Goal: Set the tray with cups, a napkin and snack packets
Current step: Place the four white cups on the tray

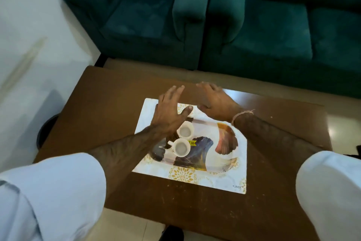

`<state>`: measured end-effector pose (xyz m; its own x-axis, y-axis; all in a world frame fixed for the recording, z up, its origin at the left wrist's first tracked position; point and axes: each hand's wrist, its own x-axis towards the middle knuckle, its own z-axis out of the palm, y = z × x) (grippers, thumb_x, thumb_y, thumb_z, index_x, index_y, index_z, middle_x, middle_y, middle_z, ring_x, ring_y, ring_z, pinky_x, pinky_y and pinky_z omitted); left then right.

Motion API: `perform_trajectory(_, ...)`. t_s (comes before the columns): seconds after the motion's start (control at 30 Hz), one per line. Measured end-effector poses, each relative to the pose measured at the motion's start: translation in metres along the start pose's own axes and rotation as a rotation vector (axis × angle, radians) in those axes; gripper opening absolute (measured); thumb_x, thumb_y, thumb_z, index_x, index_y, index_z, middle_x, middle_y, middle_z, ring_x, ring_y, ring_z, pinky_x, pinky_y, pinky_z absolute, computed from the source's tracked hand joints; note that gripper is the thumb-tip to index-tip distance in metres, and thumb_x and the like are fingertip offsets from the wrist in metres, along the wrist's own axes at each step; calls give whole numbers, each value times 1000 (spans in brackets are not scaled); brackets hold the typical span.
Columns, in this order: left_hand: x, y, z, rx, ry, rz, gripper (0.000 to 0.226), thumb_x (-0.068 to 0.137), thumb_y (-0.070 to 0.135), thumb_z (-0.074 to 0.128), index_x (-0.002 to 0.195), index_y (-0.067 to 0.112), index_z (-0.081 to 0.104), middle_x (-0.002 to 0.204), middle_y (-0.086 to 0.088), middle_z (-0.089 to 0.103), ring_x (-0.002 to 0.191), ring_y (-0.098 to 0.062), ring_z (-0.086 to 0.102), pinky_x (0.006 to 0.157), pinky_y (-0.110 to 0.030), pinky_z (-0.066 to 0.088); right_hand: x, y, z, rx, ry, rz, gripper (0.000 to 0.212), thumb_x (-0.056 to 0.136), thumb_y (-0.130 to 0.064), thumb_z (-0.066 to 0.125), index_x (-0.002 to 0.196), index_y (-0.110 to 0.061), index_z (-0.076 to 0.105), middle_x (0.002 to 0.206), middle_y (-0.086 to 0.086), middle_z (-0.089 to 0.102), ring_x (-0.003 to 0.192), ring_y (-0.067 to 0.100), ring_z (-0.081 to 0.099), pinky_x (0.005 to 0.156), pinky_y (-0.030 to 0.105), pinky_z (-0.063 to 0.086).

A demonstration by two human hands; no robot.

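Observation:
A round tray (227,154) with a painted brown, blue and gold pattern lies on a white placemat (222,180) on the brown table. Two white cups stand on the tray's left part: one (185,131) farther, one (181,148) nearer, side by side and close together. My left hand (170,111) hovers with fingers spread over the mat's far left, just above the farther cup. My right hand (214,102) is open over the mat's far edge, fingers pointing left. Neither hand holds anything. No napkin or snack packets are in view.
The brown wooden table (109,115) stands in front of dark green sofas (234,25). A white wall or floor area lies to the left. A dark round object (46,129) sits on the floor beside the table's left edge.

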<state>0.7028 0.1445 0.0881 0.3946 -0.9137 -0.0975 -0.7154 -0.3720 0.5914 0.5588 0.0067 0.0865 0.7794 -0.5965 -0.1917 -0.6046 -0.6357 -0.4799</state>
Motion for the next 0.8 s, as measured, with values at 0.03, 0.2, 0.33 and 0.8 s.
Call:
perform_trajectory(0.03,11,13,-5,26,0,23,69,93,49,53,153,27,26,161,-5,22,144,-29,22,113,-50,29,-2,3,-16,9,33,14,72,86,-31,65,148,-22,30,155,8,34,137,33,38,111,46,38)
perform_trajectory(0.2,63,94,-13,80,-7,124,74,92,50,54,154,29,21,162,-7,19,145,-29,19,114,-51,27,-27,42,-97,-14,189,79,70,89,-32,64,148,-25,28,157,6,30,136,30,39,109,45,41)
perform_trajectory(0.33,95,169,-3,102,-20,229,77,91,47,58,154,25,21,160,-10,23,143,-31,23,114,-53,28,-61,87,-157,-7,295,150,68,89,-32,64,147,-24,30,156,6,32,136,30,39,110,46,40)
perform_trajectory(0.8,92,427,194,81,-218,511,76,89,46,61,153,24,25,152,-6,35,136,-27,33,110,-45,31,-270,306,-235,17,462,541,68,90,-32,62,148,-19,31,154,6,34,135,30,40,112,45,37)
